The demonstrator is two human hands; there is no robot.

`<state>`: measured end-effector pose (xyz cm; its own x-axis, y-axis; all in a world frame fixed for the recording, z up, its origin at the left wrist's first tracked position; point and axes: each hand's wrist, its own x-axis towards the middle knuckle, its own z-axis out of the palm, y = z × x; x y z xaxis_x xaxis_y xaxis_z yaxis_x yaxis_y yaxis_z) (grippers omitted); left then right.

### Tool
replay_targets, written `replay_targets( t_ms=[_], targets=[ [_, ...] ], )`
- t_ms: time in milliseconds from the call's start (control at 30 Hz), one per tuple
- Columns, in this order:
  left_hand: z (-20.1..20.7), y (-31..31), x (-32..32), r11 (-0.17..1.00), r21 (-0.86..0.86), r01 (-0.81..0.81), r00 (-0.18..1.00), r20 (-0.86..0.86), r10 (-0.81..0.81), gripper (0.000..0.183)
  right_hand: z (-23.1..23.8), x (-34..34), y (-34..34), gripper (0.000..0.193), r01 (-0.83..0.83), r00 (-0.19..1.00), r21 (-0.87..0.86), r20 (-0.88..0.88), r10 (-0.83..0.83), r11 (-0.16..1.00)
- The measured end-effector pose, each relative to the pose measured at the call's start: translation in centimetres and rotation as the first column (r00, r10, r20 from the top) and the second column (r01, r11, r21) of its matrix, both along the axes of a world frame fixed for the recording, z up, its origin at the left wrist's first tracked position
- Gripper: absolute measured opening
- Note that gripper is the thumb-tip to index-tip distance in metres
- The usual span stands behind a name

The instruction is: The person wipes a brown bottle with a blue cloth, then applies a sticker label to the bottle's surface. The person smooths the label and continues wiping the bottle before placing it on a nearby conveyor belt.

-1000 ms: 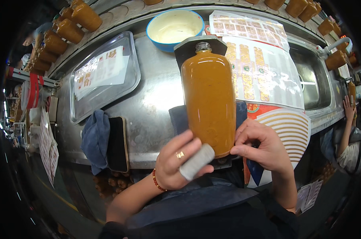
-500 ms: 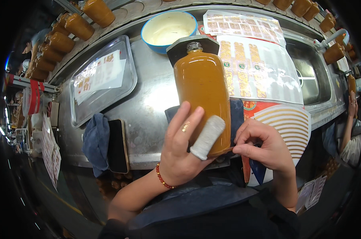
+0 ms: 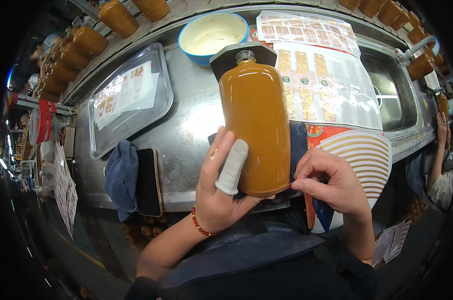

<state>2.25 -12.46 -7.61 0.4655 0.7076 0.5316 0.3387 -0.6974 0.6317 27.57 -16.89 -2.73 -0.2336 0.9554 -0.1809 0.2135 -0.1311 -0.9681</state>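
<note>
so, bottle (image 3: 259, 120): stands tilted before you, neck by the dark block (image 3: 226, 63), base between your hands.
left hand (image 3: 217, 197): cups the lower left corner; brace gently.
grey finger sleeve (image 3: 232, 167): probably best for even pressure.
right hand (image 3: 331, 180): narrow pinch near the base's right corner, contents you can't tell; steady it.

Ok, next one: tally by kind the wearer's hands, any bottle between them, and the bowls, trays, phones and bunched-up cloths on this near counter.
Left hand and right hand: 2
Brown bottle: 1
Blue-and-white bowl: 1
Shallow tray: 1
Phone: 1
Bunched blue cloth: 1
Total: 7
</note>
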Motion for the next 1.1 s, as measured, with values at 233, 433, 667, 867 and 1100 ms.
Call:
replay_targets(
  t_ms=[233,433,667,867,1100],
  targets=[
    [0.3,0.2,-0.6,0.997,0.082,-0.005,0.999,-0.050,0.009,0.098,-0.2,-0.4,0.0,0.009,0.003,1.000,0.012,0.003,-0.003,1.000],
    [0.1,-0.2,-0.6,0.999,-0.036,-0.020,1.000,0.009,0.020,0.084,-0.3,-0.7,0.3,0.017,0.028,1.000,-0.008,0.007,-0.028,1.000],
    [-0.1,-2.0,-1.7,0.889,0.453,0.073,0.987,-0.158,-0.001,0.028,-0.3,-0.2,0.5,0.010,-0.021,1.000,-0.016,0.023,0.021,1.000],
    [0.9,-1.0,1.5,0.855,0.516,0.051,0.989,-0.142,0.027,0.024,-0.5,0.2,0.2,0.018,0.019,1.000,-0.007,-0.015,-0.019,1.000],
    [2.9,0.2,2.6,0.973,0.232,-0.016,0.987,-0.154,0.053,0.068,0.3,0.4,-0.5,0.017,0.031,0.999,-0.020,-0.016,-0.031,0.999]
  ],
)
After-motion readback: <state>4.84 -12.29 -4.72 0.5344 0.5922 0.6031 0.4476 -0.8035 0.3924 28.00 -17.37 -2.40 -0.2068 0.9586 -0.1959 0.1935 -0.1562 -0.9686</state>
